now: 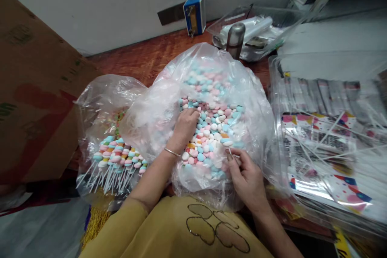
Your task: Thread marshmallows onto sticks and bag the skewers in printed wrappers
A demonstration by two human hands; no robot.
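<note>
Head-camera view, as I read it from my station. The large clear bag (pixel 256 119) stands open at the middle of the wooden table (pixel 130 62), filled with round candies (pixel 207 145) in pink, pale blue and white, a few orange or red among them.

Left hand (pixel 186 125): inside the bag mouth, on the left part of the candies, back of the hand up, fingers bent down into them. I cannot tell whether they grip a piece. A thin bracelet (pixel 172 152) circles this wrist.

Right hand (pixel 246 173): at the near right edge of the candies. Thumb and index finger are pinched on a white stick (pixel 229 151); just beyond its tip I note a small blue-and-white stack (pixel 226 142), apparently threaded on it.

To the left, a smaller clear bag (pixel 105 84) holds many candy skewers (pixel 116 155), sticks pointing toward the near side. Further left: a cardboard box (pixel 36 100).

To the right: a clear container (pixel 275 88) with printed packets (pixel 320 121) and loose sticks lying across them.

Far side, near the wall: a blue box (pixel 195 15), a dark cylinder (pixel 236 40) and a clear tray (pixel 290 18) of plastic wrapping, details blurred.
</note>
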